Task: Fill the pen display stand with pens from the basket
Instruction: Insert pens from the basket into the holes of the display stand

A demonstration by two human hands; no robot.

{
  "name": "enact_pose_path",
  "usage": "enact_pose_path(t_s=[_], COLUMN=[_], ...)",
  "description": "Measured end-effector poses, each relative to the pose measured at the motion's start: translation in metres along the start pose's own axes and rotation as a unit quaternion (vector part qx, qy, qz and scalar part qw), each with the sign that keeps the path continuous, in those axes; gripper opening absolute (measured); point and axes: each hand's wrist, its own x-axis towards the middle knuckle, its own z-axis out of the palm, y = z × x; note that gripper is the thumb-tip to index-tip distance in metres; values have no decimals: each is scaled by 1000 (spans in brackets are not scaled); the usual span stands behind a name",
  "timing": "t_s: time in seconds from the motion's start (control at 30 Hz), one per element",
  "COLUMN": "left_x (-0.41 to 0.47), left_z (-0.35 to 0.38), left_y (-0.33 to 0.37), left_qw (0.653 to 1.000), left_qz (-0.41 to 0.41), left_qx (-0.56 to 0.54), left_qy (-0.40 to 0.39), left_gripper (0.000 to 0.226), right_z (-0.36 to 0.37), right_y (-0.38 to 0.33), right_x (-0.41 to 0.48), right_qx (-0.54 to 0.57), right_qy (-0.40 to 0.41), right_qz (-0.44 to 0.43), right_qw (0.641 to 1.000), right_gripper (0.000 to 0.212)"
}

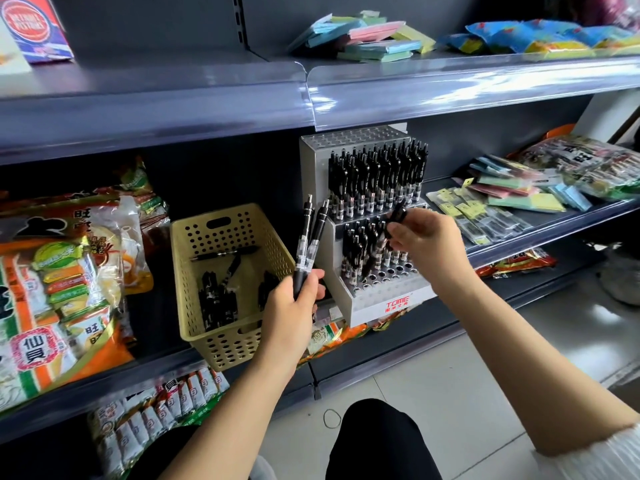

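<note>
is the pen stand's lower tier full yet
Not full: the lower tier holds pens at the back, but its front rows show empty holes.

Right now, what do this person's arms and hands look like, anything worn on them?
The left hand and right hand are bare: no gloves, rings or watch. Forearms bare too. A white sleeve with a gathered edge starts near the right elbow; no left sleeve shows.

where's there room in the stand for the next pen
On the pen display stand, empty holes line the lower tier's front, between the standing pens and the red logo. The topmost perforated step behind the upper pens is bare. Those pen rows are packed.
</note>
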Motion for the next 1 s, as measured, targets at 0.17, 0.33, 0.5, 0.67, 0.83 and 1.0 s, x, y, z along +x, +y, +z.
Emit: enact_pose_path(t_s=[0.17, 0.33, 0.5, 0.67, 0.83, 1.0], left_x=[-2, -2, 0, -2, -3, -4], left_z=[-2, -6, -5, -6, -5, -4], left_y=[2, -1, 0, 0, 1, 1], left_qw=[1000, 1000, 999, 999, 999, 998], left_qz=[-1, -6, -7, -14, -27, -41], left_qx=[-6, 13, 14, 3, -12, -20], left_qy=[-13, -22, -28, -32, -37, -42], left_gripper=[19, 19, 20, 19, 19, 20], right_z=[12, 26, 34, 35, 35, 28], right_y=[11, 16, 27, 34, 34, 20], right_x=[2, 2, -1, -4, -4, -12], right_qx=[-135, -157, -207, -263, -249, -216], right_qy=[31, 26, -20, -33, -45, 31], right_qz=[-61, -65, -58, -51, -32, -25], right_qw=[988, 985, 976, 963, 967, 975], right_gripper=[14, 21, 33, 49, 32, 31])
